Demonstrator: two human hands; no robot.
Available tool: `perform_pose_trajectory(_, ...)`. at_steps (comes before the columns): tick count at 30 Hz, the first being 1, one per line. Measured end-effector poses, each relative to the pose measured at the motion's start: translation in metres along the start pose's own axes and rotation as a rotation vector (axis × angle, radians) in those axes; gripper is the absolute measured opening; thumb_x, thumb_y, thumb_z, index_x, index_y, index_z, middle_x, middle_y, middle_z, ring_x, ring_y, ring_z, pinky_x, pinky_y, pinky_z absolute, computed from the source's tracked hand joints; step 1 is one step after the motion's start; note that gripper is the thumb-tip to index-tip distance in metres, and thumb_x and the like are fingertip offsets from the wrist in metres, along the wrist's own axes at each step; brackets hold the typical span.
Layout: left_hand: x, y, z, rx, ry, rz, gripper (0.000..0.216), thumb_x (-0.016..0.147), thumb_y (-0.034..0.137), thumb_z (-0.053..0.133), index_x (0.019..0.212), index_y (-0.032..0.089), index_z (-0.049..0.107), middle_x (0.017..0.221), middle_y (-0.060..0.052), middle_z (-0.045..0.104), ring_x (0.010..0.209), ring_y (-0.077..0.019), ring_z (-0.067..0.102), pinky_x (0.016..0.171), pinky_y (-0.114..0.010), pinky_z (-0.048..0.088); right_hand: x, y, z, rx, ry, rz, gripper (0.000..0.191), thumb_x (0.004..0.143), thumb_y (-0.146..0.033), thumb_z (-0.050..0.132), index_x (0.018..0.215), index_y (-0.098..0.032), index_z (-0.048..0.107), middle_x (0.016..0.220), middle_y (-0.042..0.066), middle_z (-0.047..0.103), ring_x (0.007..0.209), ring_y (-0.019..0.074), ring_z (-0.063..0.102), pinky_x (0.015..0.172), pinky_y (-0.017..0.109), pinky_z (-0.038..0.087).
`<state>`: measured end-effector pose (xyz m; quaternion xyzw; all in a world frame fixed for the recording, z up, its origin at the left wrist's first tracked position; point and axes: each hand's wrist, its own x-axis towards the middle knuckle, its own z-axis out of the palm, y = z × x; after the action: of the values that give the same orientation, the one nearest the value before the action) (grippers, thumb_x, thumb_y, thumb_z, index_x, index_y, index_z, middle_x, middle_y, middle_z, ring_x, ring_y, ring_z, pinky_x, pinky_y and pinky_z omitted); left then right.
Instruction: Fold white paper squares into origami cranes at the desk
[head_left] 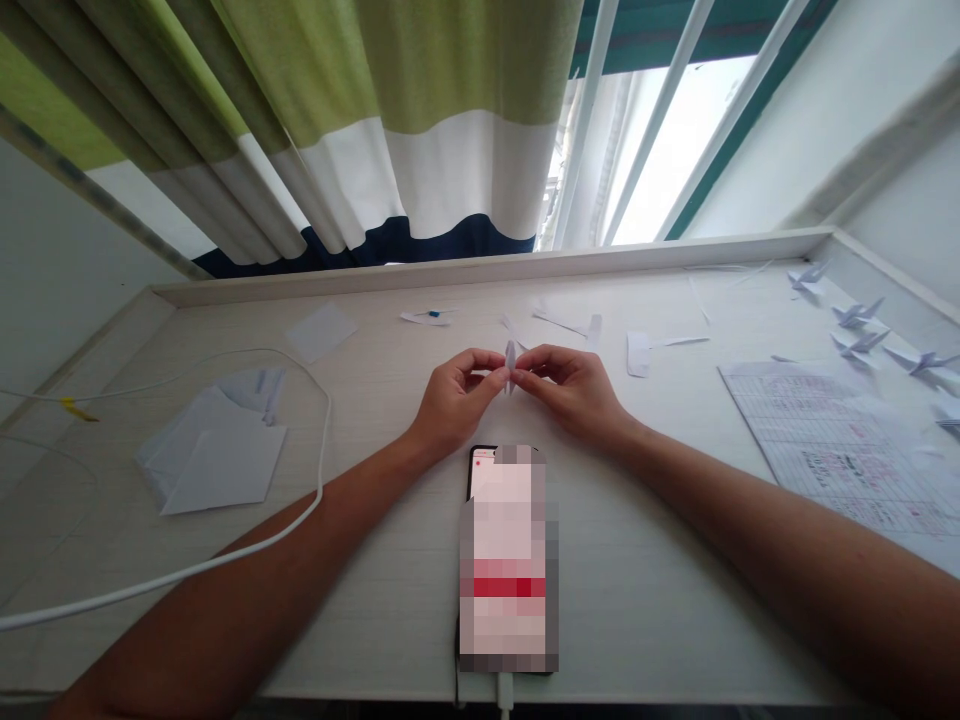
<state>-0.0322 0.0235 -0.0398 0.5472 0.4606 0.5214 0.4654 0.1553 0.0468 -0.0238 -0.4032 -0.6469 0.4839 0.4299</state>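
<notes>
Between my two hands, just above the middle of the desk, a small folded piece of white paper (511,355) stands upright, narrow edge toward me. My left hand (459,395) pinches it from the left with thumb and forefinger. From the right, the thumb and fingers of my right hand (570,390) close on the same piece. The fingertips cover part of it, so its full shape does not show. Below the hands lies a phone (506,560) with a lit, blurred screen and a cable in its lower end.
Folded paper cranes (859,312) stand along the right edge near a written sheet (832,450). Paper squares (225,450) lie at left, beside a looping white cable (324,450) that passes over my left forearm. Paper strips (637,353) are scattered behind my hands, before a curtain (450,150).
</notes>
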Motion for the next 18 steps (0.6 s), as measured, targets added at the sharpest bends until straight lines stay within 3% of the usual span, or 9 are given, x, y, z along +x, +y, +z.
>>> perform_pose_trajectory(6,0.002,-0.0023,0.001,-0.019,0.053,0.061,0.022,0.082,0.035,0.084,0.09,0.019,0.072,0.088,-0.003,0.074,0.08,-0.0146,0.068,0.078,-0.028,0.055,-0.0002,0.0025,0.0023,0.081,0.022,-0.016,0.039,0.075,-0.055,0.088,0.086,-0.02,0.073,0.084,0.005,0.075,0.079,0.0194,0.069,0.079,0.038,0.057)
perform_pose_trajectory(13,0.0009,-0.0028,0.0043,-0.083,0.074,0.113,0.025,0.08,0.03,0.087,0.093,0.018,0.07,0.09,-0.003,0.073,0.085,-0.0136,0.069,0.082,-0.027,0.056,0.0013,0.0065,0.0024,0.09,0.018,-0.012,0.04,0.075,-0.05,0.089,0.098,-0.02,0.076,0.09,0.006,0.078,0.085,0.0209,0.072,0.087,0.041,0.058)
perform_pose_trajectory(18,0.0007,-0.0018,0.0046,-0.101,0.055,0.091,0.027,0.08,0.033,0.087,0.096,0.017,0.071,0.09,-0.004,0.073,0.084,-0.0138,0.069,0.08,-0.028,0.056,0.0021,0.006,0.0012,0.084,-0.023,0.003,0.037,0.079,-0.052,0.086,0.095,-0.02,0.079,0.092,0.006,0.079,0.084,0.021,0.071,0.082,0.038,0.057)
